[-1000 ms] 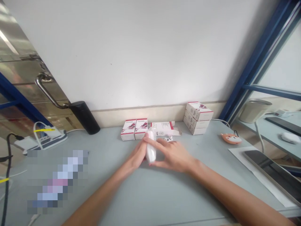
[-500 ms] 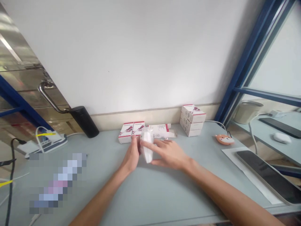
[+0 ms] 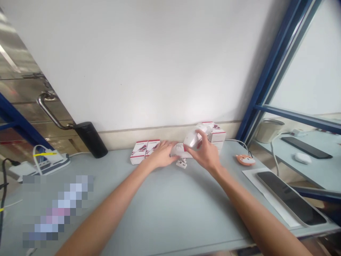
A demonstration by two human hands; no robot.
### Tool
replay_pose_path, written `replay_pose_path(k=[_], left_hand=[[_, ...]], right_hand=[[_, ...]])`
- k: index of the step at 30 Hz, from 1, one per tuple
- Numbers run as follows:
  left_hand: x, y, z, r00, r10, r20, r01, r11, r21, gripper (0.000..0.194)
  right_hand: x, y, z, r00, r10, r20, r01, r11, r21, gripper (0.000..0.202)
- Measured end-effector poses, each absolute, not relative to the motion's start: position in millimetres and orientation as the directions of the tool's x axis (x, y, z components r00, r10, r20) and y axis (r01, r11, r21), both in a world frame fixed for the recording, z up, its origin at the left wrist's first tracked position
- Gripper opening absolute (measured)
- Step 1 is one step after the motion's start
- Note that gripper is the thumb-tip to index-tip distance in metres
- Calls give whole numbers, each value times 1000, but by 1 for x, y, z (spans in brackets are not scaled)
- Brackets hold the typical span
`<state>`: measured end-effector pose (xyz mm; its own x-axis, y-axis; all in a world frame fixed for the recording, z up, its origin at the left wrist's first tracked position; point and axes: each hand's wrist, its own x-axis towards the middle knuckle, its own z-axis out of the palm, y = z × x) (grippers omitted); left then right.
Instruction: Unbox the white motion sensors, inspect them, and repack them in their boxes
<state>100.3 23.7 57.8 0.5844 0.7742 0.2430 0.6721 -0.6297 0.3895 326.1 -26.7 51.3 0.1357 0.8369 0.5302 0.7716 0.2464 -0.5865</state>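
Pinching a wrapped white object [image 3: 192, 138] between thumb and fingers, the right hand [image 3: 208, 153] keeps it at a tilt above the bench [image 3: 170, 217], most of it to the left of those fingers. The left hand [image 3: 160, 156] reaches to the near-left end of a white and red box [image 3: 179, 150], its thumb parted from its fingers at that end (whether they press on it, I cannot tell). The wrapped object is to the right of the left fingers, apart from them. A small white part [image 3: 181, 163] lies just right of the left thumb. Paired boxes [image 3: 145, 149] sit beside the left fingers, on their left; stacked boxes [image 3: 218, 137] stand beyond the right fingers.
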Motion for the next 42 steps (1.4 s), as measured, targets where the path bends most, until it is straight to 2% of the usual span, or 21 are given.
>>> replay_pose_path(k=[6,10,13,20,22,26,28,31,34,37,42], left_hand=[[105,51,49,555,796,240,692,-602,398,74],[99,48,50,561,804,197,701,-588,404,69],[99,44,57,566,807,166,698,-577,424,72],[82,9,66,476,819,321,688,-574,445,66],[67,-7,61,498,770,400,655,-636,408,66],[36,-31,38,554,653,516,605,-742,289,64],[25,-37,23,539,581,610,579,-782,234,61],[17,-42,8,485,525,700,550,-805,223,60],[16,-45,7,469,512,720,552,-806,214,62],[17,-47,13,489,471,734,564,-812,146,60],[13,-46,19,527,403,748,554,-830,57,58]], right_hand=[[330,-24,52,168,831,531,771,225,-596,81],[330,-27,56,201,818,539,768,210,-605,82],[330,-27,57,230,814,533,764,188,-617,82],[340,-24,58,312,775,550,682,220,-697,80],[340,-26,59,249,816,522,606,290,-741,78],[329,-34,59,-3,883,470,486,412,-770,73],[320,-38,57,-64,891,449,434,430,-792,73],[311,-41,52,-107,897,428,392,434,-811,70],[308,-39,47,-131,893,431,492,436,-754,68],[309,-37,40,-113,881,460,625,423,-656,69],[310,-37,28,-135,810,571,728,472,-497,64]])
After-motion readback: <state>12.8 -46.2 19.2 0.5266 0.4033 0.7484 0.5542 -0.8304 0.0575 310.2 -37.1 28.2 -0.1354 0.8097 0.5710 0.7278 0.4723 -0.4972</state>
